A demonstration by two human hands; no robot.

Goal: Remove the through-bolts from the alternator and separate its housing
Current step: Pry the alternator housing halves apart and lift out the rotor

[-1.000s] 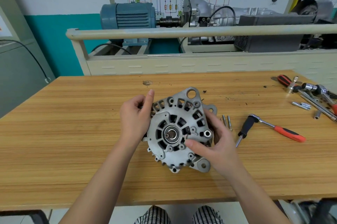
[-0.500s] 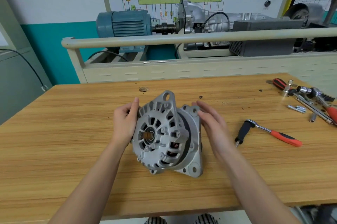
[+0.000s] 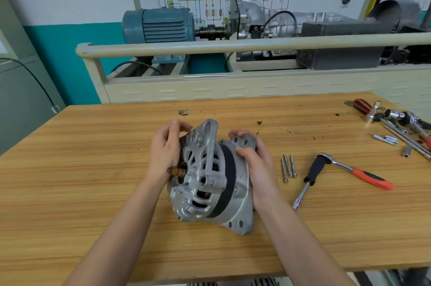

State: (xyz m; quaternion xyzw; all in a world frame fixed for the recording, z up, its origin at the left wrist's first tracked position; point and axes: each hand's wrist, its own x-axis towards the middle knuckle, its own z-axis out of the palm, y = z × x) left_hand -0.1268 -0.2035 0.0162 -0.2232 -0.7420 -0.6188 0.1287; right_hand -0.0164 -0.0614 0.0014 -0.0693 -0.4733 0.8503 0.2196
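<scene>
The grey cast alternator [image 3: 210,180] stands on edge at the middle of the wooden table [image 3: 93,169], tilted, its black stator band showing between the two housing halves. My left hand [image 3: 164,153] holds the vented housing half from the left, fingers curled over its top edge, with a brown shaft end showing below the palm. My right hand [image 3: 256,164] grips the flanged housing half on the right, fingers curled over its upper lug. Three loose through-bolts [image 3: 288,167] lie on the table just right of my right hand.
A ratchet with a red and black handle [image 3: 359,172] and a black-handled extension driver [image 3: 309,178] lie right of the bolts. More sockets, bars and a screwdriver [image 3: 396,122] crowd the far right corner. A motor and gearbox rig [image 3: 210,27] stands behind the table.
The alternator has been turned from face-up to on edge, side-on to me. Both hands shifted to opposite housing halves, and the shaft end now shows at the left.
</scene>
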